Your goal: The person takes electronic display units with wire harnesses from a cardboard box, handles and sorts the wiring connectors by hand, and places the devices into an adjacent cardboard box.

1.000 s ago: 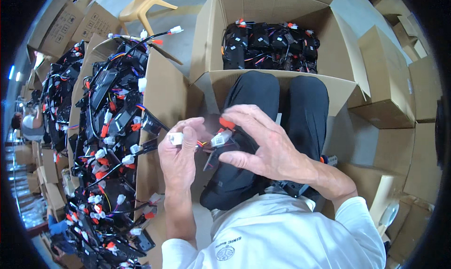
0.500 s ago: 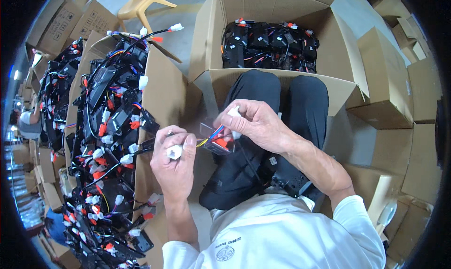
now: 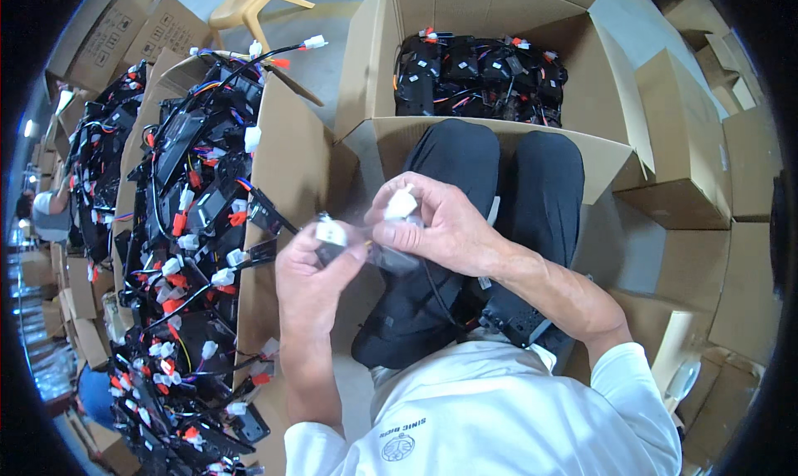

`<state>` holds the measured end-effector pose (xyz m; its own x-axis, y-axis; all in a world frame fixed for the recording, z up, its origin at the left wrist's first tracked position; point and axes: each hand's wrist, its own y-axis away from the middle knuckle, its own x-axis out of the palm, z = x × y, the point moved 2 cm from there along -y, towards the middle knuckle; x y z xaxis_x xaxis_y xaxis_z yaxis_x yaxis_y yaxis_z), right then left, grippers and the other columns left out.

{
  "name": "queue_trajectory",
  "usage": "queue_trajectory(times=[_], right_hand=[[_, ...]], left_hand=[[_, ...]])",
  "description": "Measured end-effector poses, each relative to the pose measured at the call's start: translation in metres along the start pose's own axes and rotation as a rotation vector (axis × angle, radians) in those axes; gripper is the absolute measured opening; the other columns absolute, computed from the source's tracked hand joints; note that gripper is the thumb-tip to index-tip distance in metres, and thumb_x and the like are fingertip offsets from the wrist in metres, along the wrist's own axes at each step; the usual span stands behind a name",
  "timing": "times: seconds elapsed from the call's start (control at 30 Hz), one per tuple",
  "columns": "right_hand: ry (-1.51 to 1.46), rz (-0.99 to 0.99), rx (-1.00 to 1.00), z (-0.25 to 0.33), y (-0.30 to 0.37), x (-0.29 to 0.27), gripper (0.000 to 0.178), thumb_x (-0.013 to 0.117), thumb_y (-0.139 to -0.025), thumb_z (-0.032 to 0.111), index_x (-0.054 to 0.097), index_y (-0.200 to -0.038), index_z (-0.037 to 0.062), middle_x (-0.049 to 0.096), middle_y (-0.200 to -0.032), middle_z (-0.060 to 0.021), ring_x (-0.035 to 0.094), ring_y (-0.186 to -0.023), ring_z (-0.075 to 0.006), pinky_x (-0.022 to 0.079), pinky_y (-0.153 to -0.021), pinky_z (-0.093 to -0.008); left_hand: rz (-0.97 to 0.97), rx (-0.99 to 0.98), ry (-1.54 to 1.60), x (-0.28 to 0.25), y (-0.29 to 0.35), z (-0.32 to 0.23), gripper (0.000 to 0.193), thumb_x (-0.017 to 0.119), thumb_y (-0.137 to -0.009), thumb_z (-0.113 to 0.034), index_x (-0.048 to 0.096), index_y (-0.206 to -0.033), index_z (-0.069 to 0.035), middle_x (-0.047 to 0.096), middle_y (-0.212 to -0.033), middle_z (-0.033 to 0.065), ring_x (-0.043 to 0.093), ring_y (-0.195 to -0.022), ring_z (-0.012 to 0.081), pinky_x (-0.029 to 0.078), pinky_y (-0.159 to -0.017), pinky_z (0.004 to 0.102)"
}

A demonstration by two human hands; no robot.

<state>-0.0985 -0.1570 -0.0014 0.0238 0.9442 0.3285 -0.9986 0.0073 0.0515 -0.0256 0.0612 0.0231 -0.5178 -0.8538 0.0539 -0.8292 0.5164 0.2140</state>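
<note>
My left hand (image 3: 312, 272) is closed on a white plug connector (image 3: 330, 231), gripped between thumb and fingers. Close beside it, above my lap, my right hand (image 3: 449, 231) pinches another white connector (image 3: 401, 203). A clear plastic piece (image 3: 395, 260), smeared by motion, lies between the two hands; the wires there are mostly hidden. On my lap rests a black module (image 3: 514, 316), from which a black cable (image 3: 438, 293) runs up toward the hands.
At my left, an open carton (image 3: 287, 156) is heaped with black modules (image 3: 179, 147) bearing red and white connectors. Ahead stands another open carton (image 3: 490, 133) holding packed black modules (image 3: 474, 73). A yellow chair (image 3: 249, 6) is beyond. More cartons (image 3: 677, 143) stand right.
My hands have come closer together. The left one has risen slightly and turned its white connector upright. The clear plastic and coloured wires between them are now blurred or covered.
</note>
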Motion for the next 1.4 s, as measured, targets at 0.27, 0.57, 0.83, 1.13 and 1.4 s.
queue_trajectory(times=[0.27,0.57,0.83,1.13,1.4], right_hand=[[0.272,0.042,0.12,-0.001,0.001,0.003,0.043,0.09,-0.109,0.03,0.078,-0.141,0.0039,0.076,-0.116,0.0006,0.067,-0.1,-0.007,0.057,-0.088,-0.0289],[0.147,-0.074,-0.018,0.002,-0.002,-0.003,0.034,0.084,-0.114,0.037,0.083,-0.109,0.0025,0.073,-0.092,0.0034,0.062,-0.085,-0.0052,0.052,-0.074,-0.0288],[0.154,-0.269,-0.046,0.004,-0.002,-0.012,0.038,0.083,-0.114,0.035,0.079,-0.119,-0.0024,0.079,-0.102,-0.004,0.072,-0.09,-0.014,0.06,-0.085,-0.0353],[0.585,-0.178,-0.362,0.023,0.02,0.019,0.031,0.09,-0.105,0.023,0.082,-0.122,-0.0023,0.081,-0.105,-0.0217,0.079,-0.087,-0.0321,0.061,-0.077,-0.0419],[0.353,-0.281,-0.125,0.03,0.011,-0.008,0.024,0.082,-0.114,0.019,0.085,-0.115,-0.0039,0.081,-0.086,-0.0052,0.065,-0.077,-0.0065,0.054,-0.067,-0.0321]], left_hand=[[0.083,0.037,0.657,-0.012,-0.014,0.003,0.025,0.081,-0.104,0.008,0.073,-0.123,-0.006,0.077,-0.125,0.0121,0.072,-0.125,0.0241,0.053,-0.118,0.0434],[0.119,-0.003,0.691,-0.012,-0.016,0.0,0.035,0.079,-0.106,0.008,0.067,-0.136,-0.005,0.072,-0.13,0.0106,0.073,-0.127,0.0259,0.056,-0.116,0.0443],[0.04,-0.011,0.677,-0.016,-0.017,0.009,0.059,0.078,-0.107,0.006,0.061,-0.164,0.006,0.079,-0.129,0.0129,0.076,-0.124,0.024,0.058,-0.119,0.0447],[0.064,0.022,0.624,-0.003,-0.019,-0.001,0.059,0.079,-0.107,0.006,0.061,-0.163,0.007,0.079,-0.134,0.0143,0.076,-0.127,0.0235,0.058,-0.12,0.0422],[0.071,0.003,0.242,0.008,-0.006,-0.016,0.076,0.087,-0.093,0.012,0.061,-0.164,0.006,0.074,-0.146,0.012,0.074,-0.135,0.0229,0.059,-0.12,0.0401]])
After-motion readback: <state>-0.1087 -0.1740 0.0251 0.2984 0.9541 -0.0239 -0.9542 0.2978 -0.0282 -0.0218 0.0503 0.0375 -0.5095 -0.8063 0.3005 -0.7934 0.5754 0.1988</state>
